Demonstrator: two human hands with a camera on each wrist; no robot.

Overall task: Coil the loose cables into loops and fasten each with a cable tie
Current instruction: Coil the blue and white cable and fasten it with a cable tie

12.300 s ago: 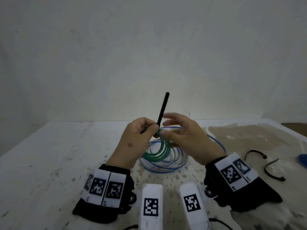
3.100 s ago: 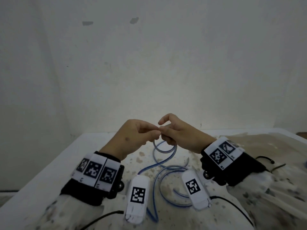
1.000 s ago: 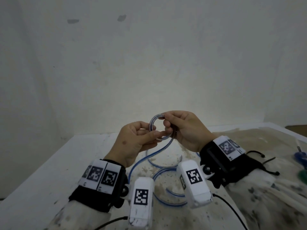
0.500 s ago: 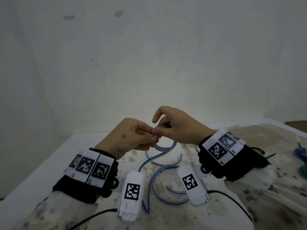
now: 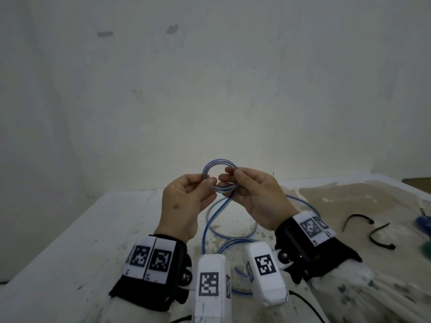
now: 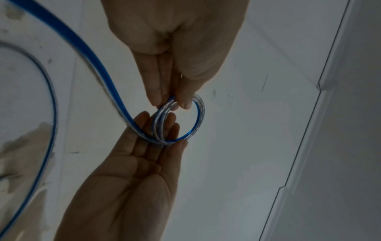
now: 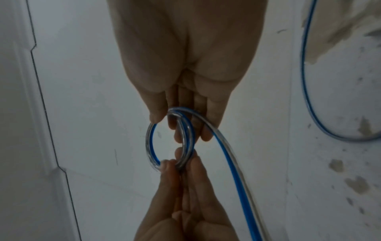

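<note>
A clear cable with a blue stripe is wound into a small coil (image 5: 218,176) of a few turns, held upright above the table. My left hand (image 5: 210,183) pinches the coil's left side between thumb and fingers (image 6: 153,91). My right hand (image 5: 227,173) pinches the right side, thumb (image 7: 156,116) in front and the other fingers behind. The coil (image 7: 150,143) hangs between both hands. From it the loose cable (image 5: 215,215) runs down and curls over the table. Two black cable ties (image 5: 356,220) lie at the right.
The white, stained table (image 5: 93,241) ends at a bare wall behind. A blue object (image 5: 423,226) and a green one (image 5: 428,247) show at the right edge, beyond the ties. More loose cable (image 7: 305,97) loops on the table under my wrists.
Half a second ago my hands were lower, fingertips together over the loop. Now both have risen and the coil stands open between them.
</note>
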